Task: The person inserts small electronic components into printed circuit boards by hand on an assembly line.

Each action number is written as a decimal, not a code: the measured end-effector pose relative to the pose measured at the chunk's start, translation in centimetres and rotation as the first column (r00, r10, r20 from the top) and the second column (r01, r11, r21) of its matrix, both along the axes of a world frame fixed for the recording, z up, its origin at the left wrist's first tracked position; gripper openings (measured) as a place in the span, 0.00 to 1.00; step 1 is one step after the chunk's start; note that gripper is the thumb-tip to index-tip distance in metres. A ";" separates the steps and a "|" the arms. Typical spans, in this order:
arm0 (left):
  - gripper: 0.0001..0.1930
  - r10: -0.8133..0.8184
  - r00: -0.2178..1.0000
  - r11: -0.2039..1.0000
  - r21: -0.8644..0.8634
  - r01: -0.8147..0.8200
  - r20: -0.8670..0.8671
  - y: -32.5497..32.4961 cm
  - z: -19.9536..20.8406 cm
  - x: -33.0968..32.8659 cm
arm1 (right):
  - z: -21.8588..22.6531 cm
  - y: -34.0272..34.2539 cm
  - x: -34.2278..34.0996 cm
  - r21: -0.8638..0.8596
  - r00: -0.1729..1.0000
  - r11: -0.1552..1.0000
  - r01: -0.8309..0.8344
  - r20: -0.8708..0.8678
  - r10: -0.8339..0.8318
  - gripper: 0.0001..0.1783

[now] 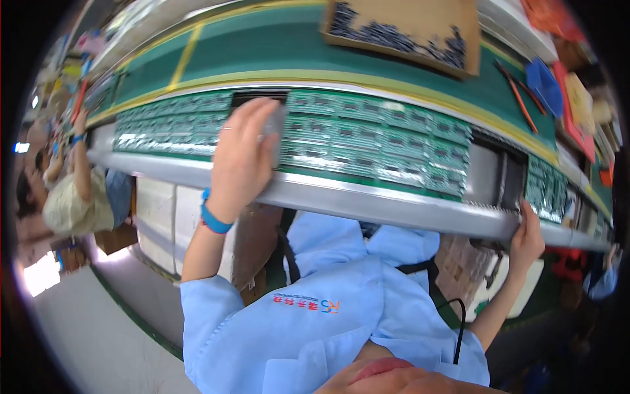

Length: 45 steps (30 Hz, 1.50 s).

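Centre of the frame: a long row of green circuit boards (367, 141) is carried on a grey metal rail (354, 200) along the tabletop (275, 46). The left hand (239, 154) is laid on the boards at centre left, fingers (259, 111) loosely curled over a small grey part (275, 125), not clearly gripped. The right hand (528, 236), at the right, is closed on the rail's edge. The boards are judged light, stiff and fragile, best held by their bare edges. A cardboard tray (403, 29) of dark parts is seen at the top.

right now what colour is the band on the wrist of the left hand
Blue wristband, clearest in the head view.
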<state>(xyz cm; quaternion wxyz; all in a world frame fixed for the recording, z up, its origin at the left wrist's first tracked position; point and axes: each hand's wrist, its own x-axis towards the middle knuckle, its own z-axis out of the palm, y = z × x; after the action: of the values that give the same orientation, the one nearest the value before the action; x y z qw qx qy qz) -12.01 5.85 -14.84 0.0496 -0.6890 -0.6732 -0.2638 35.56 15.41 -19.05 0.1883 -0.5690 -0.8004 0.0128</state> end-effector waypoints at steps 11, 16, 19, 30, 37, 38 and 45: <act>0.21 0.205 0.978 0.966 -0.170 -0.196 0.039 2.6 0.1 1.2 | 0.8 0.7 0.0 0.079 0.995 0.993 0.085 -0.068 -0.079 0.15; 0.21 0.158 0.983 0.970 -0.201 -0.137 0.092 2.5 0.3 1.2 | 2.3 -0.7 -4.1 0.098 0.977 0.994 -0.041 -0.207 0.060 0.16; 0.20 0.110 0.981 0.972 -0.224 -0.073 0.158 2.1 0.5 1.1 | 2.8 -2.0 -8.3 0.222 0.953 0.948 -0.227 -0.151 0.264 0.19; 0.21 -0.127 0.990 0.966 -0.219 0.137 0.060 2.5 1.1 0.2 | 3.2 -3.0 -16.1 0.147 0.955 0.957 -0.249 0.202 0.218 0.29; 0.22 -0.137 0.983 0.956 -0.244 0.164 0.125 3.7 1.8 0.2 | 3.2 -3.0 -15.4 0.139 0.977 0.980 -0.145 0.175 0.120 0.29; 0.21 -0.151 0.982 0.954 -0.242 0.175 0.114 3.9 1.8 0.0 | 3.4 -2.9 -15.1 0.088 0.986 0.991 -0.098 0.144 0.084 0.31; 0.19 -0.055 0.969 0.968 -0.226 0.111 0.242 6.4 3.4 -3.0 | 3.7 -2.6 -13.7 0.051 0.988 0.995 0.082 0.130 -0.088 0.34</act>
<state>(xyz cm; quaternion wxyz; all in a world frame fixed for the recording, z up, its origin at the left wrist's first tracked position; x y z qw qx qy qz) -14.99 12.26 -11.42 -0.1241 -0.6819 -0.6714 -0.2624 21.90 12.81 -15.40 0.1483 -0.5978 -0.7862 -0.0511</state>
